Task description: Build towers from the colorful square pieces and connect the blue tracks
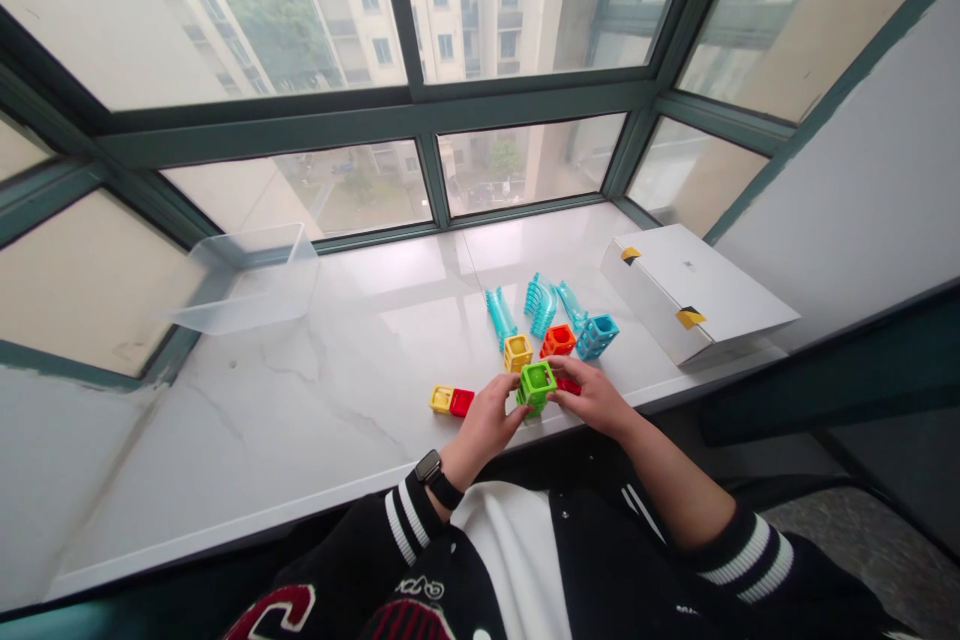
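The left hand and the right hand are on the two sides of a green square plastic block. Both grips are closed, holding it. The block is near the front edge of a white stone window ledge, and there is more green under it. A small red plastic block is just beside the right hand. Close by are a yellow and red plastic block, a yellow square block, an orange square block and a blue square block. Three curvy blue plastic ramps lie behind them. A white cardboard box sits to the right, and a clear plastic tub sits far to the left.
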`<state>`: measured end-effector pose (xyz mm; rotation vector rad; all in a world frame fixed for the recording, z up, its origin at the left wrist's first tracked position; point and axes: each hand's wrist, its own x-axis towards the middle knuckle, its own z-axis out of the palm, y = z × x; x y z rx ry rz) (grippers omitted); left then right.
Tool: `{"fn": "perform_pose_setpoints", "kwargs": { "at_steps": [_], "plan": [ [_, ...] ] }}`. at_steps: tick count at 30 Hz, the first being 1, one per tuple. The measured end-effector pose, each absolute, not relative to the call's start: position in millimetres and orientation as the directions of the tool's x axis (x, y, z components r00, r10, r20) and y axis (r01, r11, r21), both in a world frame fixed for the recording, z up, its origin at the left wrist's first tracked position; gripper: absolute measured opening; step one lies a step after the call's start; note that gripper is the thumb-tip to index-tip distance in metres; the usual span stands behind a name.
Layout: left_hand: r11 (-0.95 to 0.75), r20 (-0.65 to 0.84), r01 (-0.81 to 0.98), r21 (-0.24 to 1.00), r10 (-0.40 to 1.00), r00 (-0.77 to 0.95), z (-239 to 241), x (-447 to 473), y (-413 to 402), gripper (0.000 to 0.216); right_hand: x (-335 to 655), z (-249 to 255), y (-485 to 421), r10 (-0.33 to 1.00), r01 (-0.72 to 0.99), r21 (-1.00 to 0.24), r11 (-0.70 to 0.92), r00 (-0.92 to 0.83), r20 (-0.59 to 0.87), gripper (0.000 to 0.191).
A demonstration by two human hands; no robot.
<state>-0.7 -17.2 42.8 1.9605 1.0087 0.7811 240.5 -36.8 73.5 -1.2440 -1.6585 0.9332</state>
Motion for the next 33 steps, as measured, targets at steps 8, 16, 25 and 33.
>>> {"fn": "perform_pose_setpoints", "kwargs": {
  "at_steps": [8, 16, 25, 33],
  "plan": [
    [-0.385, 0.183, 0.36, 0.85, 0.857, 0.482, 39.8, 0.1, -17.5, 0.047, 240.6, 71.5, -36.5, 0.974, 0.326, -0.923, 0.207, -0.158, 0.163, 0.049],
    [-0.374, 0.177, 0.366, 0.852, 0.864, 0.471, 37.3, 0.6, -17.2, 0.047, 240.1, 72.8, -36.7, 0.969, 0.331, -0.914, 0.233, -0.162, 0.189, 0.048],
    [-0.331, 0.135, 0.456, 0.826, 0.902, 0.41, 44.2, -32.0, -7.7, 0.048, 239.0, 73.1, -39.3, 0.966, 0.335, -0.91, 0.246, -0.163, 0.202, 0.048],
    [-0.303, 0.124, 0.663, 0.684, 0.944, 0.304, 26.9, -113.0, 2.5, 0.049, 241.2, 73.4, -37.6, 0.965, 0.356, -0.902, 0.244, -0.177, 0.191, 0.048]
  ]
}}
